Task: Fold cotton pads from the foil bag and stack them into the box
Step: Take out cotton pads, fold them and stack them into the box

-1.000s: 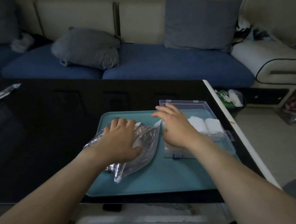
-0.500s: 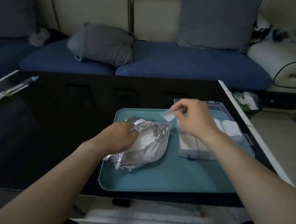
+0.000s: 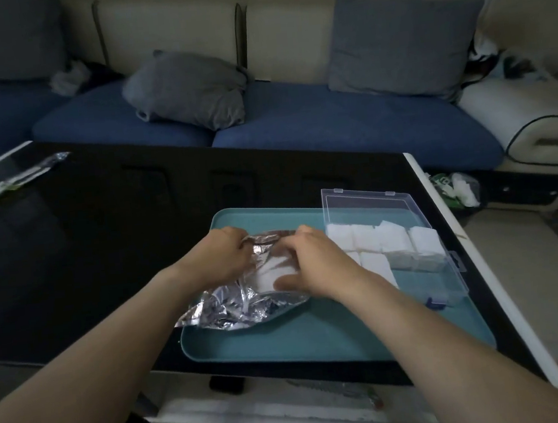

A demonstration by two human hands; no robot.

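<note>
Cotton pads sit folded and stacked in rows inside the clear plastic box, whose lid stands open at the far side; more white pads show through the mouth of the crumpled foil bag. From the head view, we see both bag and box resting on a teal tray, the bag at its left, the box at its right, the two near each other. Our left hand has its fingers curled on the bag's upper edge, gripping the foil. Our right hand lies over the bag's opening with fingers bent down toward the foil's rim and the thumb stretched along the pads; whether it pinches foil or a pad we cannot tell. We can read no writing or brand on the bag, the box or the tray. The tray lies on a glossy black table, where a slim clear wrapper lies at the far left. Beyond stands a blue sofa with grey cushions.
</note>
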